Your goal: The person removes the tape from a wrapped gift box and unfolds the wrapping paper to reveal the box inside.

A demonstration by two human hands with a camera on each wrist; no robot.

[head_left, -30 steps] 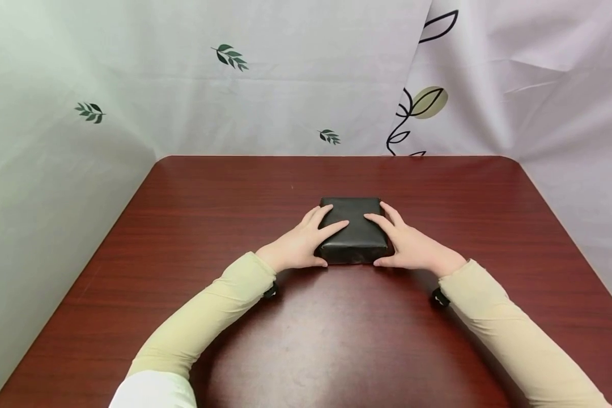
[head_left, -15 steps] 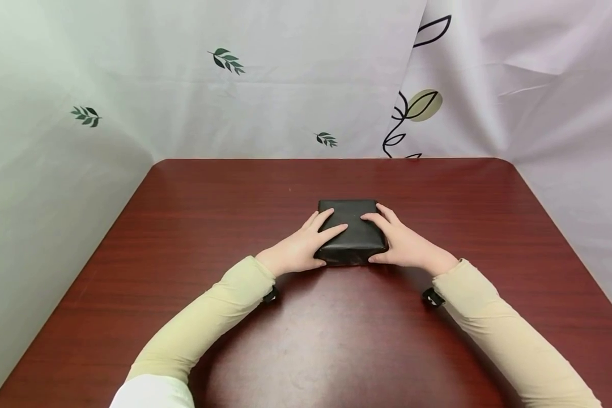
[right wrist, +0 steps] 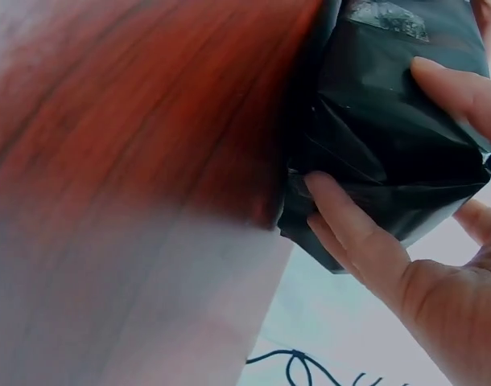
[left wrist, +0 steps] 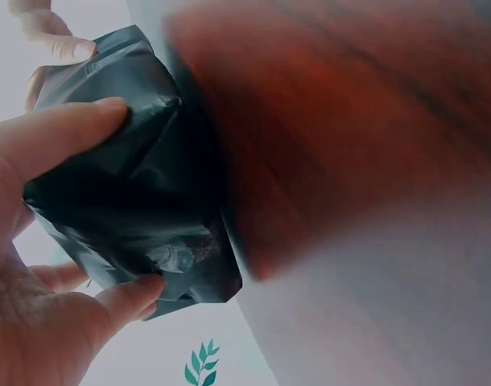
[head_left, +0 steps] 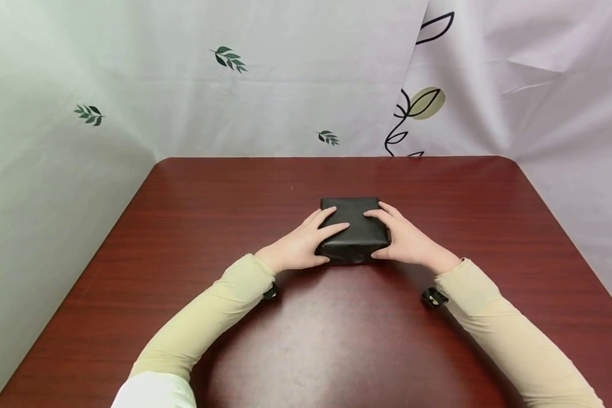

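Observation:
A box-shaped package [head_left: 359, 226] wrapped in shiny black plastic is near the middle of the table. My left hand [head_left: 301, 243] grips its left side, with two fingertips over the top and the thumb at the near left corner. From the right, my right hand [head_left: 410, 241] holds the opposite side, fingers spread over the top and far edge, thumb against the near face. Both wrist views show the package [left wrist: 149, 193] between curled fingers, with clear tape on its wrapping. Whether its underside touches the table cannot be told.
The package is over a reddish-brown wooden table [head_left: 224, 198] with rounded far corners. Pale cloth [head_left: 285, 85] printed with leaves hangs behind and at both sides. A small black device [head_left: 433, 297] sits at the right wrist.
The right thumb has moved slightly up and closer along the near face of the package. The hands and package stay in nearly the same place; the head view shifts slightly.

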